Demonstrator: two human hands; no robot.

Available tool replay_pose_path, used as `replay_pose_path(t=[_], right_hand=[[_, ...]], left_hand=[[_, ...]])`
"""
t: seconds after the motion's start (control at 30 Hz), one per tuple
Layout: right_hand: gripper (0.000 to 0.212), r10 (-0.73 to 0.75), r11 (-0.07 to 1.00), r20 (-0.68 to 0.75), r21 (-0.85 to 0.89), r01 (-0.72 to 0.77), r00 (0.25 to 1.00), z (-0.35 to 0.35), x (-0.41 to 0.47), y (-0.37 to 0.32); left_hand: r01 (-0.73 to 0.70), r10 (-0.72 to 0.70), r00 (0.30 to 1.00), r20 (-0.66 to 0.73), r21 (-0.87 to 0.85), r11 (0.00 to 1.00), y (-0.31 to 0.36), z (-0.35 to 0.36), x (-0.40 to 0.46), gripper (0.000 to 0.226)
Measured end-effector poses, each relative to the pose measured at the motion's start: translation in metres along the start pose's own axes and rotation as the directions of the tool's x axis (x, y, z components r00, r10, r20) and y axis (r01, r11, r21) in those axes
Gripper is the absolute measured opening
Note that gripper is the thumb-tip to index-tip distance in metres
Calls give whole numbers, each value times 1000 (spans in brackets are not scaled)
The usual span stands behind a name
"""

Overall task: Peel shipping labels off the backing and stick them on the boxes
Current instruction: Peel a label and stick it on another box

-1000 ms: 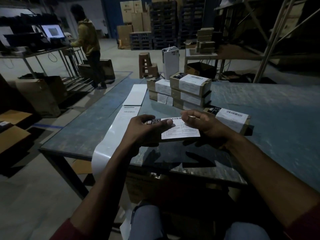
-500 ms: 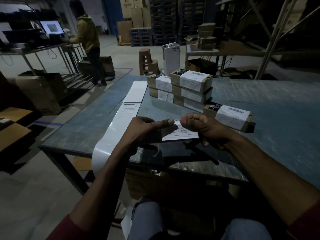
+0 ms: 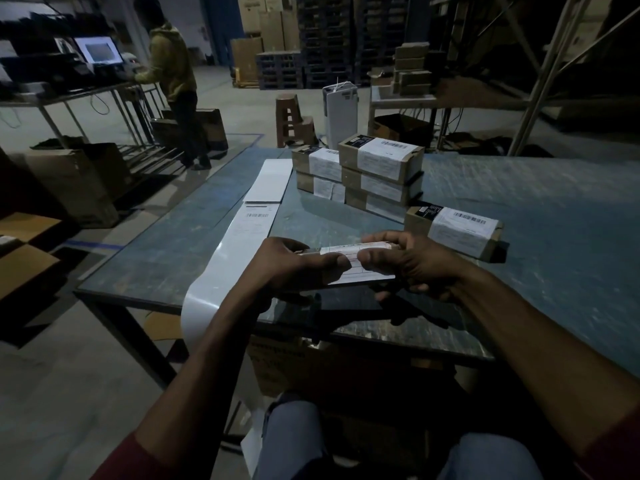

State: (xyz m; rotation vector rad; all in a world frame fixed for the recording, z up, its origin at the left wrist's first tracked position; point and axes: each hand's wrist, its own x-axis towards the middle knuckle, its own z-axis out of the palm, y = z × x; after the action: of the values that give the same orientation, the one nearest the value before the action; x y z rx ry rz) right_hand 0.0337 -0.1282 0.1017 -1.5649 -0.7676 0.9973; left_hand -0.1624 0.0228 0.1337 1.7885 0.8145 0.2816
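Above the near part of the blue-grey table (image 3: 554, 258), both my hands hold a small brown box with a white shipping label (image 3: 349, 268) wrapped over it. My left hand (image 3: 287, 268) grips its left end, thumb laid across the label. My right hand (image 3: 412, 261) grips the right end, thumb pressing the label's near face. The box is tipped with its labelled side toward me. A long white backing strip (image 3: 239, 247) with one label left on it runs across the table and hangs over the near edge.
A stack of several labelled boxes (image 3: 377, 168) stands at mid-table, and one labelled box (image 3: 457, 230) lies just right of my hands. A person (image 3: 173, 84) stands at a desk with a monitor, far left. Cartons, a stool and racking fill the floor beyond.
The box has been lifted off the table and rotated toward me, so the label's top face now shows edge-on. My thumbs have come together over the label.
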Motion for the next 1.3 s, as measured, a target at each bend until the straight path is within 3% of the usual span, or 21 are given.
replay_pose_path(t=[0.17,0.33,0.43,0.5,0.63,0.87,1.0,1.1,1.2,1.3], right_hand=[[99,16,1000,86,6,-17,996,-7,-1,1],[105,-31,1000,105,3,30,994,-11,-3,1],[103,-53,999,46,-7,53,998,-8,-8,-5],[92,-57,998,16,-19,57,998,-3,-14,-10],[69,-59,998,-29,-40,58,998,1,-17,-14],[99,-6,998,96,-67,12,995,-11,-22,-8],[88,-37,998,41,60,35,998,-3,-22,-8],[100,-74,997,13,-7,74,997,6,-24,-9],[99,-65,997,98,-36,69,993,-2,-24,-6],[89,-49,988,205,153,17,978,-13,-25,-3]], left_hand=[[20,-20,1000,-11,-39,999,-9,-3,9,105],[-44,44,999,28,-6,999,-13,-2,11,116],[-196,196,972,-126,14,981,-13,5,8,122],[-281,291,919,-266,77,957,-13,13,6,121],[-263,308,892,-332,173,949,-17,24,10,116],[-322,348,923,-167,162,933,-29,14,12,115],[-289,338,897,-285,200,936,-22,22,10,112],[-287,350,874,-337,224,931,-24,25,12,97],[-327,341,905,-256,96,940,-32,20,12,91],[-302,281,952,-118,-227,926,-40,10,13,84]])
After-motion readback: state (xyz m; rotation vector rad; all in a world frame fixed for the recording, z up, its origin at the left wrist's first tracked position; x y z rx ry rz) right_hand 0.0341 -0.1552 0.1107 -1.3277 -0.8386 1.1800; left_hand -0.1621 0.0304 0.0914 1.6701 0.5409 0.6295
